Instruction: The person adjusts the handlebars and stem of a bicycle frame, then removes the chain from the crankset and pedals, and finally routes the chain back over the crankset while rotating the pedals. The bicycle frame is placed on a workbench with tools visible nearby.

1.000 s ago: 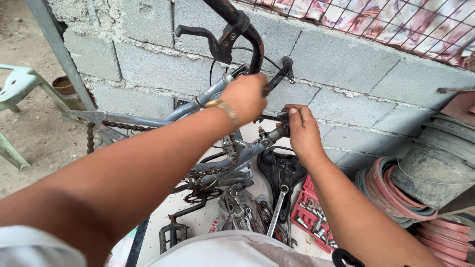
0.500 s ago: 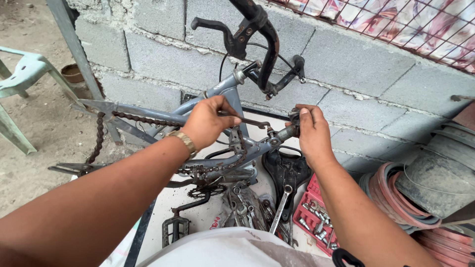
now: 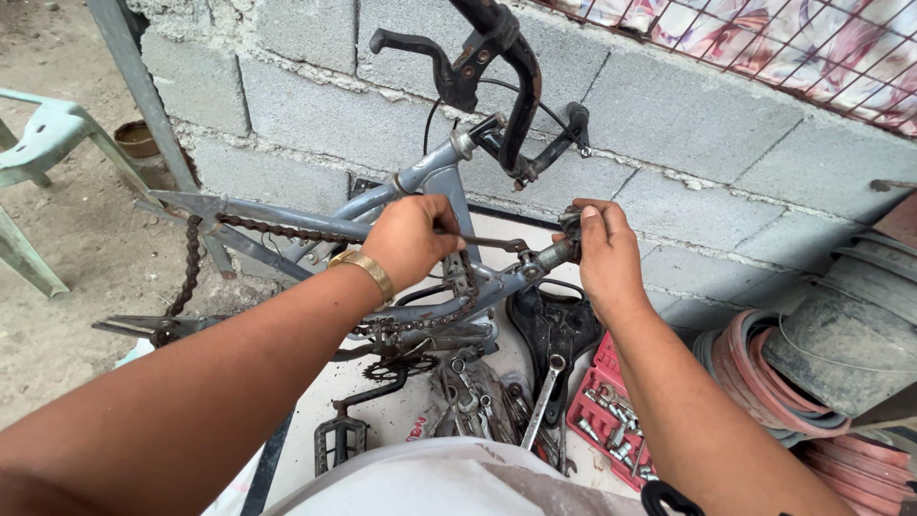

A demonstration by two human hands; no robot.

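On bike frame [image 3: 420,182]: left hand [image 3: 413,239] grips rod; right hand [image 3: 604,250] closed (part hidden).

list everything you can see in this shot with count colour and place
bicycle frame: one, grey-blue, upside down against the wall, centre
chain: one, rusty, hanging off the frame, left
handlebar: one, black, top centre
saddle: one, black, under the frame on the ground
pedal: one, black, bottom centre
spanner: one, silver, on the tool pile, bottom centre
socket tray: one, red, right of the spanner
block wall: one, grey, behind
plastic chair: one, pale green, far left
coiled hose: one, pinkish, lower right
left hand: gold bracelet, grips a thin tool at the frame
right hand: closed over the frame's tube end
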